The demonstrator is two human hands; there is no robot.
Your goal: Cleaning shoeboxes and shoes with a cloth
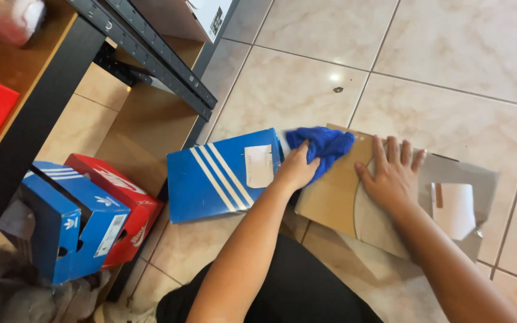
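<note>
The left hand is closed around a bunched blue cloth, fingers curled into its folds, pressing it down on the upper left corner of a brown cardboard box that lies flat on the floor. The cloth sticks out past the fingers, up and to the right of the hand. The right hand holds nothing: it lies open, palm down and fingers spread, on the same box just right of the cloth, steadying it. A white label sits on the box's grey right part, near the right wrist. Just left of the left hand, touching the brown box, lies a blue box with white stripes. Farther left, under a black shelf, stand a second blue box and a red box. All rests on pale floor tiles.
</note>
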